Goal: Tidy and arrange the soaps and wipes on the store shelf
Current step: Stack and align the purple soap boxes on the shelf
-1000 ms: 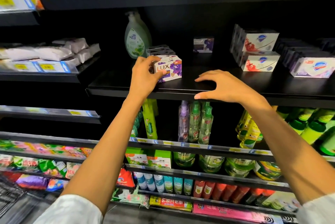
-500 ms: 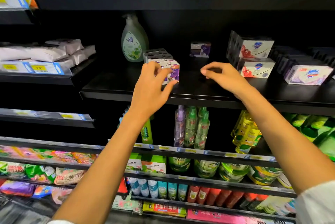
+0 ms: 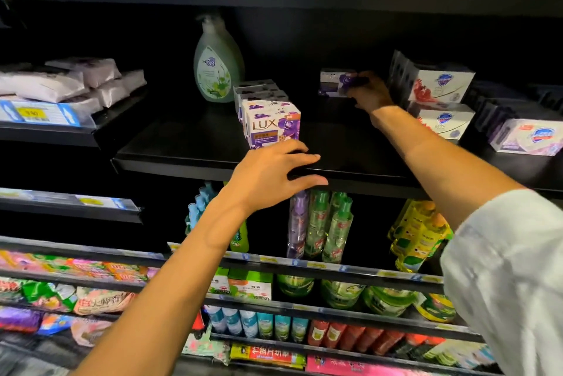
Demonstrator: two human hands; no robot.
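The right hand (image 3: 370,94) pinches a purple soap box (image 3: 336,83) deep at 1 o'clock on the black shelf (image 3: 198,147), long axis left-right, face forward. The left hand's (image 3: 271,174) grip is spread over the shelf edge, just below the LUX boxes (image 3: 271,124). Bottles (image 3: 320,226) fill the lower shelves.

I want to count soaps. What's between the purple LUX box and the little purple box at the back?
Nothing: bare black shelf separates the purple LUX soap box from the small purple box, in the head view.
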